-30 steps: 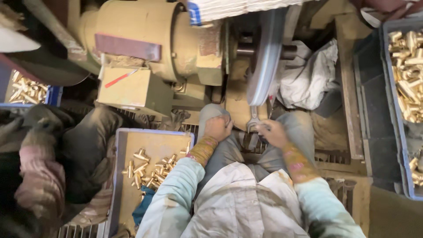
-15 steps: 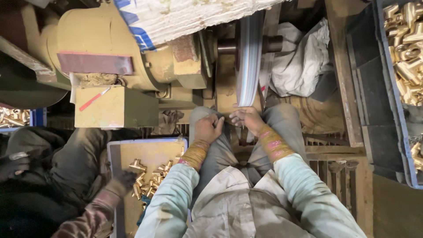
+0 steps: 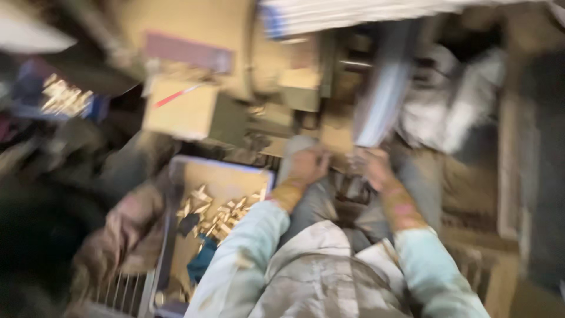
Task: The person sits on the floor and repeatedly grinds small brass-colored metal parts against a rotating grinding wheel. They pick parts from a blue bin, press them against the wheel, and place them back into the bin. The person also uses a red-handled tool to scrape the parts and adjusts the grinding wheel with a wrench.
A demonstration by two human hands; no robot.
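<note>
Seen from the head camera, the whole scene is smeared by motion blur, so fine detail is lost. The person sits with knees apart, pale blue sleeves reaching forward over a dusty light apron. The left hand (image 3: 307, 166) is held out just below the machine, close to the lower edge of the polishing wheel (image 3: 385, 88), a tall grey disc standing on edge. Its fingers look curled inward, but the blur hides whether they grip anything, so I cannot tell. The right hand (image 3: 376, 168) lies just beside it, a little to the right and directly under the wheel's lower rim; its fingers also appear bent, and again I cannot tell whether they close on a piece. A small dark shape sits between the two hands, too blurred to identify. Both wrists carry yellowish and pinkish bands at the cuffs. Behind the wheel stands the bulky beige motor housing (image 3: 194, 35), with a square beige box (image 3: 179, 112) mounted below it bearing a red stroke. To the left of the person's left knee is a blue-rimmed tray (image 3: 176, 171) with a brown floor, holding a loose heap of small brass parts (image 3: 220, 212) near its middle. Another person's arm in a worn dark sleeve (image 3: 126, 221) lies beside the tray's left edge. At far left a second blue bin (image 3: 97, 109) holds more brass pieces. A crumpled white cloth (image 3: 465, 112) lies to the right of the wheel.
</note>
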